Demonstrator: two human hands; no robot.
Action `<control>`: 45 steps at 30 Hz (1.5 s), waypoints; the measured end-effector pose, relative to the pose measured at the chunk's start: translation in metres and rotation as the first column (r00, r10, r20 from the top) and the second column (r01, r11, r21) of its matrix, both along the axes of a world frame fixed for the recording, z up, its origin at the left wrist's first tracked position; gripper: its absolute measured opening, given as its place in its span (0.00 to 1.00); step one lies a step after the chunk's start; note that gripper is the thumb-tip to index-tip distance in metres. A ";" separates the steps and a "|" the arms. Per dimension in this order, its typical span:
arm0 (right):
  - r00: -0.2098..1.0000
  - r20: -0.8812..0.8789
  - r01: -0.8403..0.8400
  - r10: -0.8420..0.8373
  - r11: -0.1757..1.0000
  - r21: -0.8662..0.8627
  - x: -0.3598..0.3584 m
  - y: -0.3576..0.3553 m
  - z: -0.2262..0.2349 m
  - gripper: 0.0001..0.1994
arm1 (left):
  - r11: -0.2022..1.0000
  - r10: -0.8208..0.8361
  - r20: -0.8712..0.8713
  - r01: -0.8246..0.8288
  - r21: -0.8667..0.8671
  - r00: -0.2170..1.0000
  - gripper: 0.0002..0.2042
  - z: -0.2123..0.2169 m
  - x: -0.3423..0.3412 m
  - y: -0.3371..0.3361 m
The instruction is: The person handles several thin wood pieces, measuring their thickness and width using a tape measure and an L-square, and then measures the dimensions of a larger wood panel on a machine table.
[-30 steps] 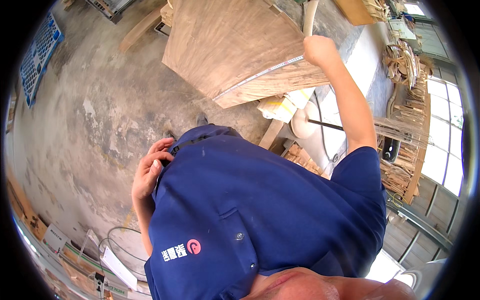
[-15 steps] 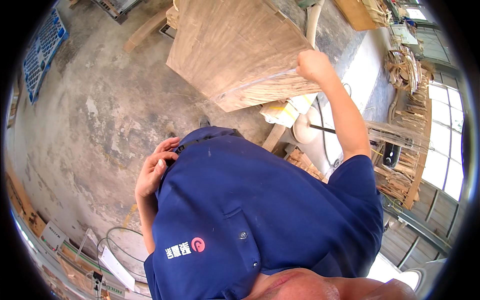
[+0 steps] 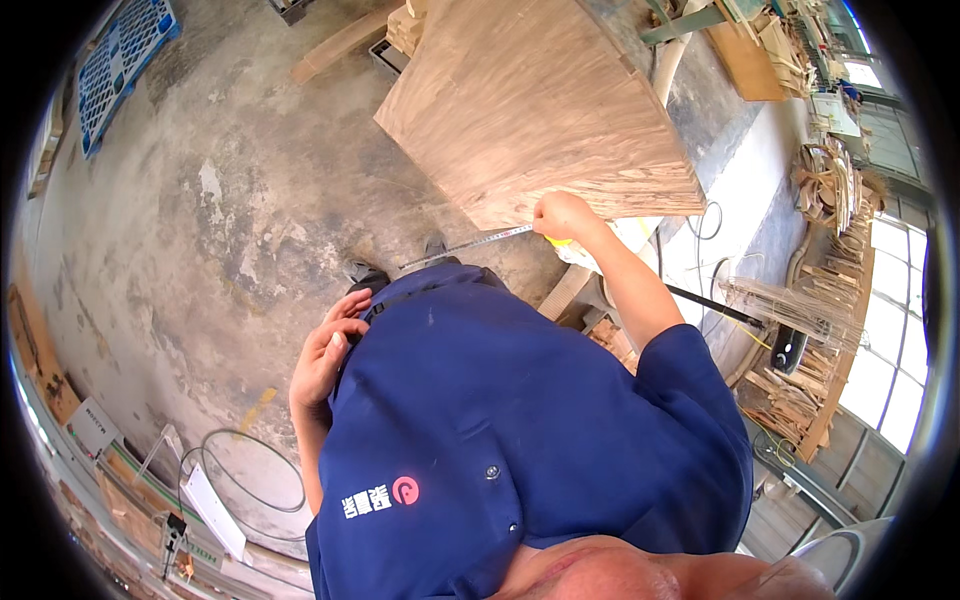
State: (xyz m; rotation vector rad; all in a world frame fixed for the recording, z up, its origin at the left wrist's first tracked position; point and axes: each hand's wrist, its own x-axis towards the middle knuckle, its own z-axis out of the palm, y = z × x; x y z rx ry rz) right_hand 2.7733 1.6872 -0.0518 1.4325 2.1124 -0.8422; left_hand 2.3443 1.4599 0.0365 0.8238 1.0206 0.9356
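My right hand (image 3: 568,217) is closed on a tape measure at the near edge of a large wood-grained board (image 3: 540,110). A bit of yellow shows under the fist; most of the case is hidden. From the fist the pale tape blade (image 3: 480,241) runs out to the left, past the board's near corner and over my shoes. My left hand (image 3: 325,355) rests by my hip beside the dark belt, fingers loosely bent and apart, holding nothing.
A blue plastic pallet (image 3: 118,70) lies at the far left. Beyond the board's left side are a timber beam (image 3: 345,45) and stacked wood blocks (image 3: 404,32). Wood offcuts (image 3: 785,395) are piled at right near a black bar (image 3: 715,305). A cable (image 3: 250,432) loops across the floor at lower left.
My right hand has moved left and closer to me along the board's near edge. The tape blade, earlier along that edge, now sticks out left of the board. My left hand stays by my hip.
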 end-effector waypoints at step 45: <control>0.936 -0.024 -0.349 0.350 0.919 -0.183 -0.931 0.201 -0.158 0.13 | 0.463 0.866 -0.184 -0.885 -0.053 0.465 0.19 0.031 -0.550 -0.150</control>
